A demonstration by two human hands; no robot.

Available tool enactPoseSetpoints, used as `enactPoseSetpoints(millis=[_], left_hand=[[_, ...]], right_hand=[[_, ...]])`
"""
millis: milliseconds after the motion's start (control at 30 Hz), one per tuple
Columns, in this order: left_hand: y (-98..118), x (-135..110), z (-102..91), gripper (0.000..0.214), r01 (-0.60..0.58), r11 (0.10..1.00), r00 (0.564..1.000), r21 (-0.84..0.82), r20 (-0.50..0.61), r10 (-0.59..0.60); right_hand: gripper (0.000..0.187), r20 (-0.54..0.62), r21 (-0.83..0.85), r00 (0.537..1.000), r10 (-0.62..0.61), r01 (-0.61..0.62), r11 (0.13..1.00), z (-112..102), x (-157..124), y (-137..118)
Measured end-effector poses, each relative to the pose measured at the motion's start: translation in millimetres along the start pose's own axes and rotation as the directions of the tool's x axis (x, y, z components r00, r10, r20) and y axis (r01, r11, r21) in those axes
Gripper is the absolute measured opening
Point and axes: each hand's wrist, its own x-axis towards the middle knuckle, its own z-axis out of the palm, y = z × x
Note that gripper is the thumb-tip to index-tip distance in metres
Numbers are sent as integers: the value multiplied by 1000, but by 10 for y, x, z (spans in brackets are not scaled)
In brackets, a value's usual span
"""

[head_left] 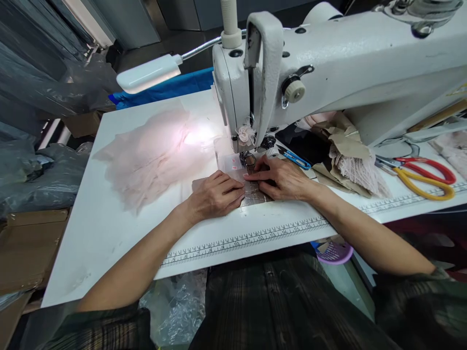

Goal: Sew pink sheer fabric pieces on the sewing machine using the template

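Note:
A pale, sheer piece of fabric (pixel 233 167) lies under the presser foot (pixel 247 158) of a white sewing machine (pixel 237 87). My left hand (pixel 218 195) rests on the fabric's near left part, its fingers bent and close together, gripping it against the machine bed. From the right, my right hand (pixel 284 179) holds the same fabric just in front of the foot, index finger pointing left and thumb tucked below. The fingertips of both hands almost meet. Small pink marks show on the fabric behind my left hand. Its edges under my fingers are partly hidden.
Blush tulle (pixel 149 155) spreads over the table's left side under a lit lamp (pixel 149 73). Right of the needle lie blue thread snips (pixel 295 158), lace (pixel 359 170) with brown paper, and scissors (pixel 423 182) with red and yellow handles. A printed ruler (pixel 237 243) runs along the front edge.

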Motion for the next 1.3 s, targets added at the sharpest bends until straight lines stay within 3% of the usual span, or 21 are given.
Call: enactPoseSetpoints(millis=[467,700,833,1300], left_hand=[[11,-6,-11,7,-46,998,999,38,6,46],[20,24,-134,24,18,998,987,-66,160,-7],[39,71,-167,27,67,995,982,-71,179,-53],[-42,50,-47,27,27,999,980,-44,196,-18]], right_hand=[[36,-22,-39,999,-25,24,999,8,-4,6],[36,-39,-95,999,-31,27,995,-1,-11,-77],[35,-45,-116,999,-31,26,993,1,-7,-118],[33,20,-177,997,76,-72,982,14,30,-161]])
